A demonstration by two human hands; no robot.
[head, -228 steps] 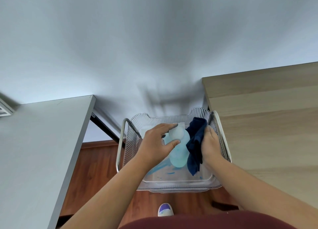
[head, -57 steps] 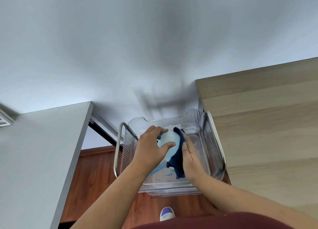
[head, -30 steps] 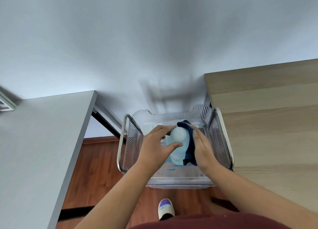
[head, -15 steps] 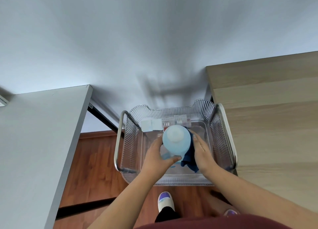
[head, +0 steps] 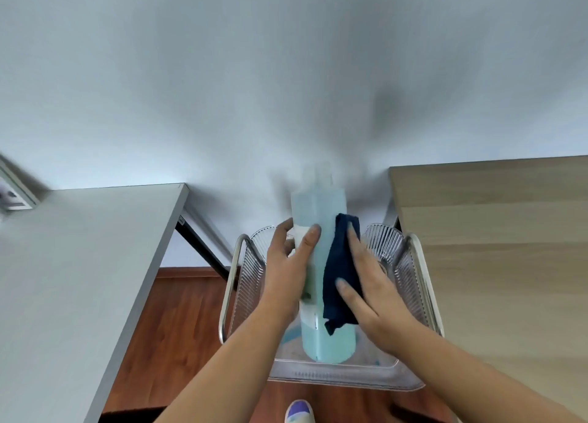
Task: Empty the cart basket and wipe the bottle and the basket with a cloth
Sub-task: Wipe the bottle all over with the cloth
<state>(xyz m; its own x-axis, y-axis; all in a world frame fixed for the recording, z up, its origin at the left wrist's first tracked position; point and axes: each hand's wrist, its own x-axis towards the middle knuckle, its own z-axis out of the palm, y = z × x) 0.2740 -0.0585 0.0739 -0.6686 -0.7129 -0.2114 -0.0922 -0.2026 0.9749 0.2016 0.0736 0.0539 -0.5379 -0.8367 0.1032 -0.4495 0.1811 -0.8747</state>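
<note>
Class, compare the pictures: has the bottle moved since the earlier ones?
Yes. The bottle has come up: earlier it sat down inside the basket, now its top stands well above the basket's far rim.

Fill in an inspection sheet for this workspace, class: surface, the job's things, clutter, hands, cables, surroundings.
Surface: clear ribbed basket in a metal frame, between two tables.
Job's things: pale blue bottle held over the basket, cap end up; dark blue cloth against its right side.
Clutter: bluish marks on the basket floor; nothing else seen.
Hands: left hand grips the bottle, curled round it; right hand presses the cloth on the bottle with straight fingers.
Cables: nothing seen.
Surroundings: grey table left, wooden table right, plain wall, wood floor, a shoe below.
</note>
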